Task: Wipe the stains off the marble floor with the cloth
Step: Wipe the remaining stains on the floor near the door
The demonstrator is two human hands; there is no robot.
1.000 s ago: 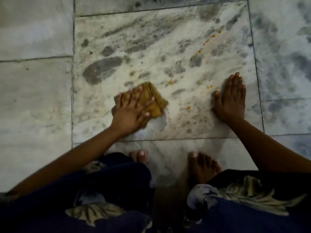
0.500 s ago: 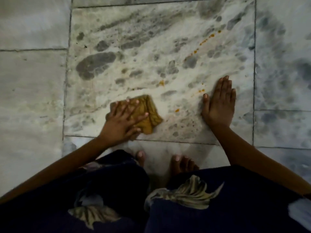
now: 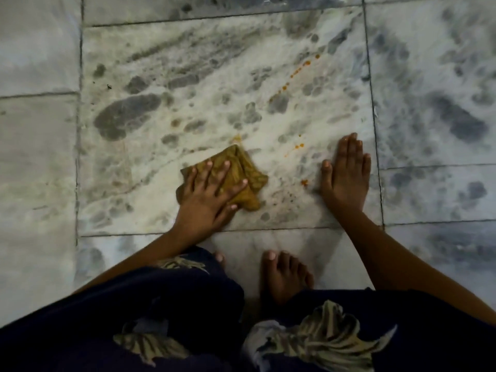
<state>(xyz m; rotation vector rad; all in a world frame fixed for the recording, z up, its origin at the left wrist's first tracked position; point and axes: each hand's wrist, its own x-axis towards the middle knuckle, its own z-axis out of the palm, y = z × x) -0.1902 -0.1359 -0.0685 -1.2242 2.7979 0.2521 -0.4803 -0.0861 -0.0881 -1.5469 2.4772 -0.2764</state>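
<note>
The left hand presses the mustard cloth flat, fingers spread, near the marble tile's front edge. The right hand lies flat, fingers together, beside orange stains.

The marble floor is off-white with grey mottled streaks and blotches, dotted with orange stains, the crumpled cloth is mustard yellow, and the garment is dark navy with a pale striped leaf-like print.

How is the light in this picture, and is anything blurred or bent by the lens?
Head view: dim, uneven light, darker at the bottom over the dark clothing; soft overall, yet the cloth and orange stains stay readable; the wide lens slightly bows the tile joints; no strong glare.
</note>
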